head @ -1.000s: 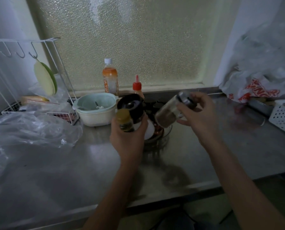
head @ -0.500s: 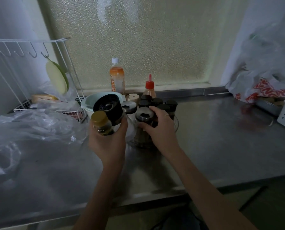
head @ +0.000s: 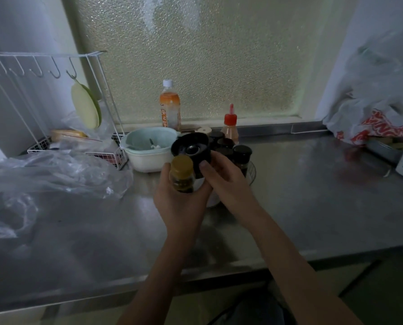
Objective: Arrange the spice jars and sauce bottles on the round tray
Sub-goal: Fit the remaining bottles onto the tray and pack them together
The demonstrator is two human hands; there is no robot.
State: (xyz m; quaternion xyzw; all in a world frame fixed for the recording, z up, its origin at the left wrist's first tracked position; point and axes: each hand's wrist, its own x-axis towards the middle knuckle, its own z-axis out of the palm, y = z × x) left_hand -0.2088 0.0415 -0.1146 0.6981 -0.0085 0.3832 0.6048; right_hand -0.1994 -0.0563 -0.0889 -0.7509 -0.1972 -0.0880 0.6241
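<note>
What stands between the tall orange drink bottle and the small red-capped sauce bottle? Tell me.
Nothing stands on the ledge between orange drink bottle and red-capped sauce bottle; the head view shows only frosted window behind.

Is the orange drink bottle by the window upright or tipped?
Upright. The orange drink bottle stands on its base, its white cap pointing straight up.

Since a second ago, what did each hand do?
The right hand set its shaker down on the tray, let go, and moved left onto the black-capped container. The left hand kept holding that container and the gold-capped jar. Bowl and bottles unchanged.
</note>
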